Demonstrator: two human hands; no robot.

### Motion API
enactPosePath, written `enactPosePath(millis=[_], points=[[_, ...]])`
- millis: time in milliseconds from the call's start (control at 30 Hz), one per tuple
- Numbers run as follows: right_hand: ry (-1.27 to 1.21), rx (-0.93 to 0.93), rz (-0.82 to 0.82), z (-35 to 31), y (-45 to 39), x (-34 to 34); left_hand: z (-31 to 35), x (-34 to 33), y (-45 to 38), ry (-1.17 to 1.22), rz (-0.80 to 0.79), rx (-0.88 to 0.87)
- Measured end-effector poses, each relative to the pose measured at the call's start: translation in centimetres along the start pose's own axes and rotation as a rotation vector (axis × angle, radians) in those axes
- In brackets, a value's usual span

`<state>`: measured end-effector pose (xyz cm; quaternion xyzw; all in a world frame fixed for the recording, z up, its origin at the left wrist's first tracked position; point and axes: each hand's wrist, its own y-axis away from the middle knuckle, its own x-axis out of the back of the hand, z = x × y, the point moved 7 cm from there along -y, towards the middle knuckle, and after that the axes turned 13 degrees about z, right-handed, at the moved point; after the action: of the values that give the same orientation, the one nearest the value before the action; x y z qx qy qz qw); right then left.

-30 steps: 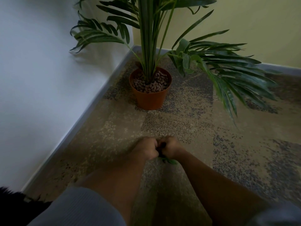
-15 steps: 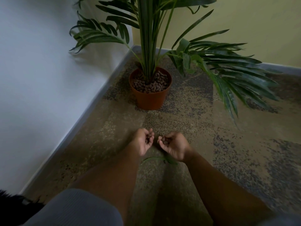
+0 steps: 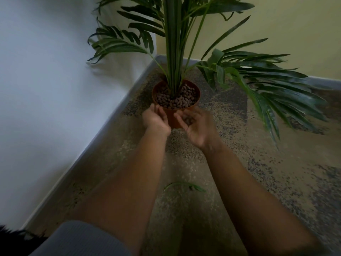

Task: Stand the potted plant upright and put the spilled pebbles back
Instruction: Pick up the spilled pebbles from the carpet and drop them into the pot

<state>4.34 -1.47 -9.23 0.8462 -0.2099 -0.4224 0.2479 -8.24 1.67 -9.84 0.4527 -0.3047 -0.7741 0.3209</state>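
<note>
Potted plant [image 3: 176,97] upright in floor corner, pot full of pebbles [image 3: 175,98]. Right hand [image 3: 196,124] cupped around a few pebbles just at near rim; left hand [image 3: 156,119] cupped beside it, contents unclear

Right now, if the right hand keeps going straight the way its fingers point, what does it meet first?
Most likely the near rim of the terracotta plant pot, just ahead of the right hand, which cups pebbles. Depth is unclear; if it is above the rim, it reaches the pebbles in the pot.
</note>
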Motion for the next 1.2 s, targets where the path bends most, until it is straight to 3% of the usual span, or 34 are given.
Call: enactPosePath(millis=[200,400,633,733,933,1033,1100,1200], points=[[-0.085,0.063,0.086,-3.0,-1.3,-4.0,0.7,-6.0,2.1,-0.181,-0.209,0.039],[-0.157,-0.03,-0.092,-3.4,-2.0,-5.8,0.9,-7.5,2.8,-0.217,-0.406,0.137],[-0.092,0.039,0.0,-3.2,-1.3,-3.9,0.5,-6.2,1.5,-0.183,-0.346,0.138],[0.02,0.051,-0.015,-2.5,-1.0,-2.4,-0.2,-4.1,0.8,-0.291,-0.338,0.063],[0.583,0.042,0.143,0.4,-1.8,3.2,-2.3,2.7,-1.0,-0.999,-0.254,-0.096],[0.992,0.111,0.175,1.4,-2.1,6.5,-3.8,5.8,-1.8,-1.304,-0.255,-0.122],[1.316,0.158,0.11,2.1,-1.8,8.0,-4.7,7.6,-2.2,-1.51,-0.279,-0.15],[1.896,0.17,-0.184,4.3,-1.0,9.1,-5.7,9.9,-2.7,-1.746,-0.336,-0.179]])
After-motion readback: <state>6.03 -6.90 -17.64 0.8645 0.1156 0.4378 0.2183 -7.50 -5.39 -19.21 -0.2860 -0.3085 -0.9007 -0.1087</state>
